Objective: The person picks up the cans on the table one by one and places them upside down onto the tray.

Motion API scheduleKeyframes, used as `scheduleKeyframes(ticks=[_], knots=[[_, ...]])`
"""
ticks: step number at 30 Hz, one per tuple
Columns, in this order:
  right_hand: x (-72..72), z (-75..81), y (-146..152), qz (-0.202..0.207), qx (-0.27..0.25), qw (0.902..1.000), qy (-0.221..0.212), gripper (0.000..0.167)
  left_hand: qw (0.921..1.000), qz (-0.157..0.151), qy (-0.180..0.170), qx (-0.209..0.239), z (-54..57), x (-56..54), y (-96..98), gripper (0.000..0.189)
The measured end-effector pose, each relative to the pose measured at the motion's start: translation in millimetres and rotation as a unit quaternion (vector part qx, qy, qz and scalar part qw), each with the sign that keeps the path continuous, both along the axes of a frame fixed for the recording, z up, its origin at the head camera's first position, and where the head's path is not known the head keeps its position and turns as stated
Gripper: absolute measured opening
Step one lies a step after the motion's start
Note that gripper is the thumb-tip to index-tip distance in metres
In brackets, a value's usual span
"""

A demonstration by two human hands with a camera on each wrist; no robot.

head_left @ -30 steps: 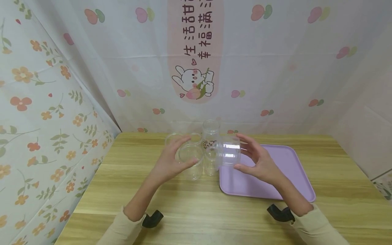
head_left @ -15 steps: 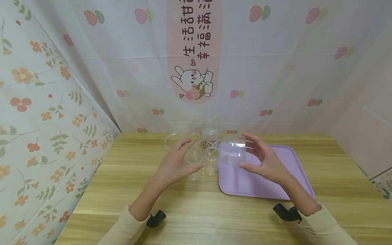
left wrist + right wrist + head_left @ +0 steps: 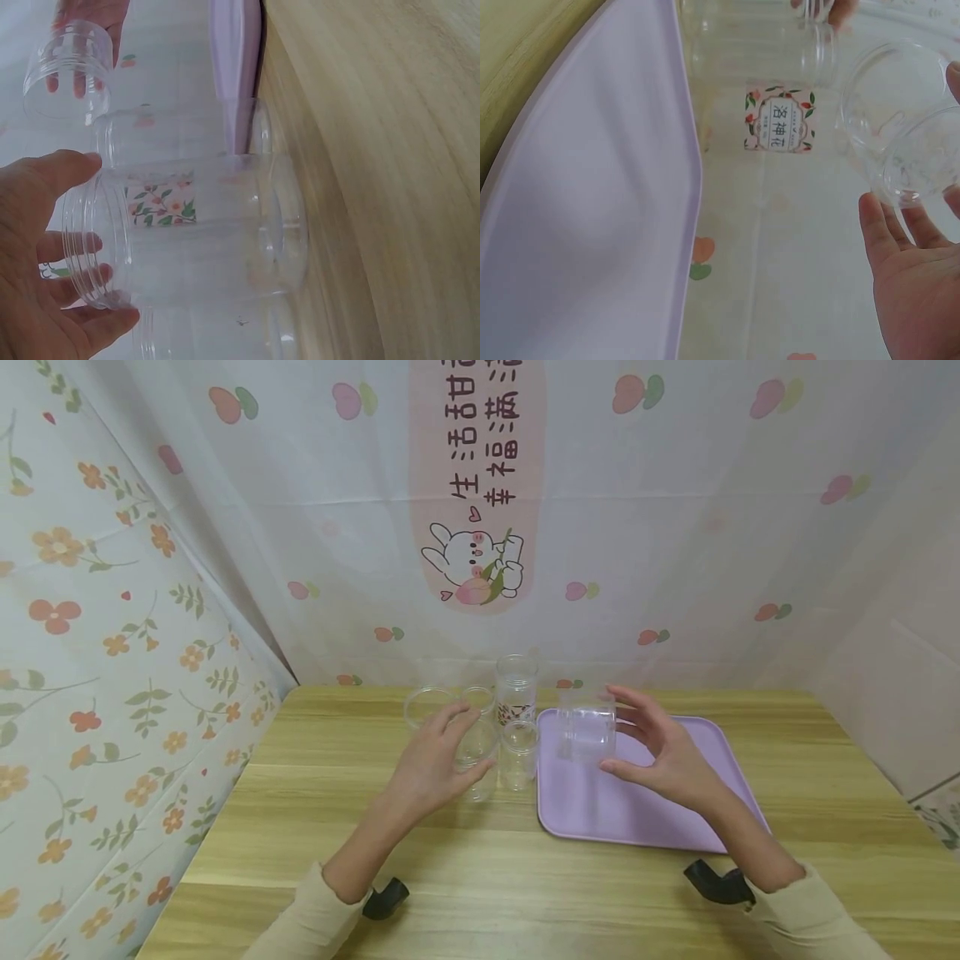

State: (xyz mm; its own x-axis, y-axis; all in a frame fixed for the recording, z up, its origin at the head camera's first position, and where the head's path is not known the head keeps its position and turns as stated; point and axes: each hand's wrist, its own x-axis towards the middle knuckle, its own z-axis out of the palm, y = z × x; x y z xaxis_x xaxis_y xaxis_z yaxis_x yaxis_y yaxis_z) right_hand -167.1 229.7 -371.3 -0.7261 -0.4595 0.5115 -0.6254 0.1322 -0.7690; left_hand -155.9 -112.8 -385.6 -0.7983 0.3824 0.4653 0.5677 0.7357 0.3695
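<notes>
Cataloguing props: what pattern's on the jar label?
Label: red flowers, green leaves around a pale centre; clearest in right wrist view.

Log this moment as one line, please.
left hand: grips standing jar | right hand: holds raised jar sideways | lilac tray: right of standing jar

Wall lettering (image 3: 480, 435): cut off by the head view's top edge.
Gripped jar (image 3: 588, 731): cropped at right in the right wrist view.
Front jar (image 3: 480, 745): partly hidden behind the left hand (image 3: 426, 768).
Flowered label (image 3: 516, 714): too small to read from the head.
</notes>
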Motion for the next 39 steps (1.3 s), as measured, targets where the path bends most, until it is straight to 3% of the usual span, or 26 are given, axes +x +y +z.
scheduleKeyframes(ticks=[15,24,39], knots=[[1.4,-0.4,14.5,-0.01,0.008,0.9999,0.004,0.095,0.9997,0.004,0.021,0.009,-2.7,1.0,3.9,0.06],[1.4,-3.2,21.1,-0.01,0.008,0.9999,0.002,0.096,0.9997,0.023,-0.004,-0.01,0.8,2.0,5.6,0.064],[1.8,-3.6,37.4,-0.024,0.016,0.9991,0.03,0.096,0.9991,0.028,-0.006,-0.03,5.2,3.1,8.5,0.067]])
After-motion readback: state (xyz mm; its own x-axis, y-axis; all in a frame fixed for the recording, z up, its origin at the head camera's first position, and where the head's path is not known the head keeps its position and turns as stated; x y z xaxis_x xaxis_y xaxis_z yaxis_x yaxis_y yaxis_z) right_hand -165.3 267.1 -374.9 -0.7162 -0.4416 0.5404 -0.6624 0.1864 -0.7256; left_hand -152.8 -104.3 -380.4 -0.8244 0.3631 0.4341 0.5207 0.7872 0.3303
